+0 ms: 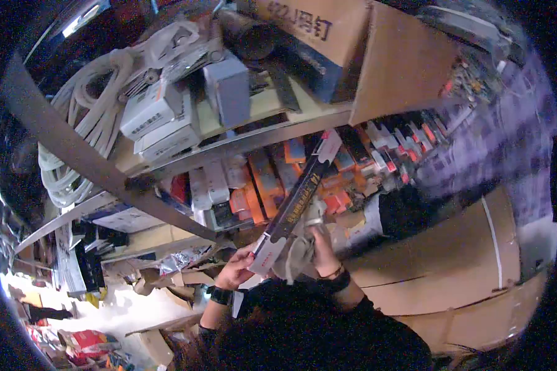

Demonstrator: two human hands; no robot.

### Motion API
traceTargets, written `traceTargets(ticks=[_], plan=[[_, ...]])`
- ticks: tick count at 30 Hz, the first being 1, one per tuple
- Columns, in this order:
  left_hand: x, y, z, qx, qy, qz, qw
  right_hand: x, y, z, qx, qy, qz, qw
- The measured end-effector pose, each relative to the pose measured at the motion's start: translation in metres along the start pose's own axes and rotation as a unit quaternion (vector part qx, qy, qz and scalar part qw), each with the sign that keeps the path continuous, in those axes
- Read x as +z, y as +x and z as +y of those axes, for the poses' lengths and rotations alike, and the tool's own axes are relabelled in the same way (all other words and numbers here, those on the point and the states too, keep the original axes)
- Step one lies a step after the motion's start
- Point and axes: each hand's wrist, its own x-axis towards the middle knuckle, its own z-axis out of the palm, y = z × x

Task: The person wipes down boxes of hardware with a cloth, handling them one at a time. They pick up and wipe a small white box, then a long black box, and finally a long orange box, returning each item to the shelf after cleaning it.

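A long narrow box, black in the middle with white ends and gold lettering, lies slanted in front of the shelf. My left hand is closed around its lower white end. My right hand is beside the box, its fingers bent against a greyish, crumpled thing that looks like a bag or cloth; the fingers are partly hidden. Behind the box, orange and white cartons fill the lower shelf.
The upper shelf edge carries coiled white hose, white boxes, a blue-grey box and a large cardboard carton. Cardboard stands at right. A metal strip crosses the left. Purple checked fabric hangs far right.
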Motion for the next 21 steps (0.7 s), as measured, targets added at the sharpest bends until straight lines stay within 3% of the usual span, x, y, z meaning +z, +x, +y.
traceTargets(ticks=[2,3,5,7,9,11,13,15,17,19,21], plan=[[0.008,0.005,0.0,-0.012,0.157,0.043,0.987,-0.008,0.0,-0.009,0.002,-0.07,-0.009,0.998],[0.017,0.003,0.0,-0.015,0.156,0.089,0.984,-0.009,0.002,-0.015,0.01,-0.143,-0.025,0.989],[0.023,0.002,0.001,-0.01,0.108,0.052,0.993,0.0,-0.001,-0.021,0.005,-0.131,-0.026,0.991],[0.031,0.0,0.007,-0.01,0.073,0.025,0.997,0.009,-0.004,-0.024,-0.114,-0.152,-0.049,0.981],[0.047,-0.003,0.009,0.05,0.022,0.091,0.994,0.017,-0.001,-0.029,-0.131,-0.154,-0.042,0.978],[0.054,-0.001,0.015,0.117,0.04,0.1,0.987,0.02,0.013,-0.029,-0.082,-0.206,-0.146,0.964],[0.051,0.007,0.025,0.077,0.032,0.056,0.995,0.03,0.016,-0.022,-0.13,-0.139,-0.162,0.968],[0.058,0.021,0.03,0.147,0.051,0.115,0.981,0.036,0.011,-0.02,-0.087,-0.142,-0.169,0.971],[0.044,0.033,0.034,0.16,0.034,0.101,0.981,0.031,0.001,-0.018,-0.123,-0.128,-0.145,0.973],[0.036,0.045,0.041,0.173,0.099,0.052,0.979,0.003,0.0,-0.009,-0.103,-0.082,-0.096,0.987],[0.027,0.047,0.044,0.165,0.114,0.075,0.977,-0.017,-0.018,-0.01,-0.157,-0.003,-0.059,0.986]])
